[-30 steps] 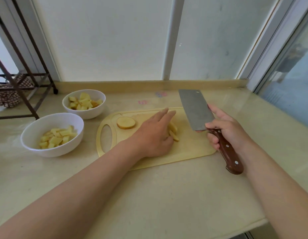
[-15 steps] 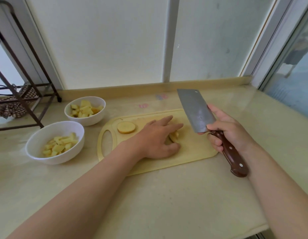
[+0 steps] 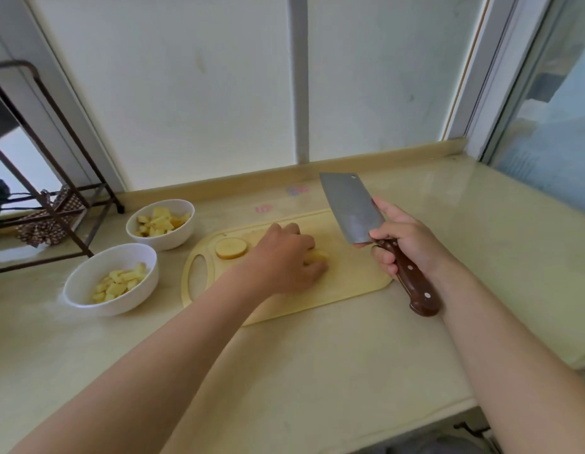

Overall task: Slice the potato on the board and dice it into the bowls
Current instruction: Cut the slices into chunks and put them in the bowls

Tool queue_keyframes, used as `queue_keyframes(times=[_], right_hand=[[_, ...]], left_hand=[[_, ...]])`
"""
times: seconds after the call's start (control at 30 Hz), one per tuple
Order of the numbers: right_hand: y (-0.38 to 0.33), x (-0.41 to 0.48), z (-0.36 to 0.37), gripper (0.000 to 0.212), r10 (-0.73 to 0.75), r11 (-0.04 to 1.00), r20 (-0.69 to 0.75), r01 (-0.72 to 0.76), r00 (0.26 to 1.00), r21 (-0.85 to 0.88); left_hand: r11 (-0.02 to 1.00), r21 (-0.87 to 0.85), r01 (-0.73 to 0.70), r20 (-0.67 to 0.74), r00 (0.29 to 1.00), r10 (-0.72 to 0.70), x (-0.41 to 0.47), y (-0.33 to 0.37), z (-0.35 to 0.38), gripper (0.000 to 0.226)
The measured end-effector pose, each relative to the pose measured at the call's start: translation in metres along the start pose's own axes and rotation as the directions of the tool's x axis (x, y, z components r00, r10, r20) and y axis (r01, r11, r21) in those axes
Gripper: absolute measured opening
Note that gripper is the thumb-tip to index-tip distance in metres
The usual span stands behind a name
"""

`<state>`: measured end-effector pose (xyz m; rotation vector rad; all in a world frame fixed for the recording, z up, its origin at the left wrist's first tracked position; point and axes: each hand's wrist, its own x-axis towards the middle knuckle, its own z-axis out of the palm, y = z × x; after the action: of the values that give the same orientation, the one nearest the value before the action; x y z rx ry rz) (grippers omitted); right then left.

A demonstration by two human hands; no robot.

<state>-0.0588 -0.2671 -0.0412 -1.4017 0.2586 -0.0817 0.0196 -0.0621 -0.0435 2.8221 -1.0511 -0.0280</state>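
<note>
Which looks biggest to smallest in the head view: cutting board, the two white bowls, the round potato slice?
1. cutting board
2-3. near bowl looks larger than far bowl, but it is closer to the camera, so they may well match; not ranked.
4. round potato slice

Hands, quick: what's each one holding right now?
Left hand: fingers curled round potato pieces on the cutting board.
Right hand: grips the cleaver by its handle, blade up.
</note>
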Motion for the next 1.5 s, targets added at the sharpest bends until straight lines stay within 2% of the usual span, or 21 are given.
queue_keyframes(times=[0.13, 0.3, 0.47, 0.57, 0.7, 0.83, 0.93, 1.1, 1.3, 1.5], right_hand=[[0.001, 0.002, -0.001, 0.068, -0.005, 1.0, 0.016, 0.006, 1.0, -0.017], [0.001, 0.003, -0.002, 0.071, -0.015, 0.999, 0.023, 0.015, 1.0, -0.036], [0.0, 0.001, 0.001, 0.075, -0.017, 0.993, 0.008, 0.018, 1.0, -0.116], [-0.002, -0.005, 0.0, 0.083, 0.001, 0.972, -0.025, -0.007, 1.0, -0.235], [-0.014, -0.024, 0.0, 0.083, 0.022, 0.877, -0.032, -0.034, 0.999, -0.48], [-0.028, -0.031, 0.019, 0.092, 0.042, 0.672, 0.014, -0.017, 0.999, -0.741], [-0.033, -0.031, 0.038, 0.095, 0.073, 0.568, 0.052, 0.001, 0.996, -0.823], [-0.04, -0.036, 0.06, 0.096, 0.113, 0.456, 0.067, 0.008, 0.991, -0.89], [-0.041, -0.04, 0.072, 0.098, 0.101, 0.399, 0.05, 0.006, 0.994, -0.917], [-0.041, -0.042, 0.072, 0.096, 0.101, 0.431, 0.018, -0.028, 0.995, -0.902]], left_hand=[[0.998, 0.032, 0.057, -0.041, 0.998, -0.056, -0.008, 0.003, -0.005, 0.045], [0.956, -0.226, 0.189, -0.009, 0.981, -0.196, -0.026, -0.009, -0.01, 0.051], [0.92, -0.337, 0.202, -0.105, 0.963, -0.25, -0.041, -0.016, -0.005, 0.038], [0.901, -0.381, 0.209, -0.122, 0.954, -0.273, -0.04, -0.015, -0.004, 0.035], [0.888, -0.417, 0.196, -0.126, 0.955, -0.27, -0.041, -0.019, -0.002, 0.026], [0.882, -0.444, 0.157, -0.155, 0.956, -0.248, -0.042, -0.021, 0.0, 0.016], [0.87, -0.475, 0.133, -0.159, 0.959, -0.234, -0.041, -0.022, 0.0, 0.016], [0.854, -0.506, 0.121, -0.15, 0.963, -0.225, -0.039, -0.019, 0.001, 0.021], [0.847, -0.521, 0.101, -0.182, 0.957, -0.226, -0.037, -0.018, 0.007, 0.021], [0.847, -0.528, 0.056, -0.209, 0.959, -0.194, -0.034, -0.017, 0.01, 0.02]])
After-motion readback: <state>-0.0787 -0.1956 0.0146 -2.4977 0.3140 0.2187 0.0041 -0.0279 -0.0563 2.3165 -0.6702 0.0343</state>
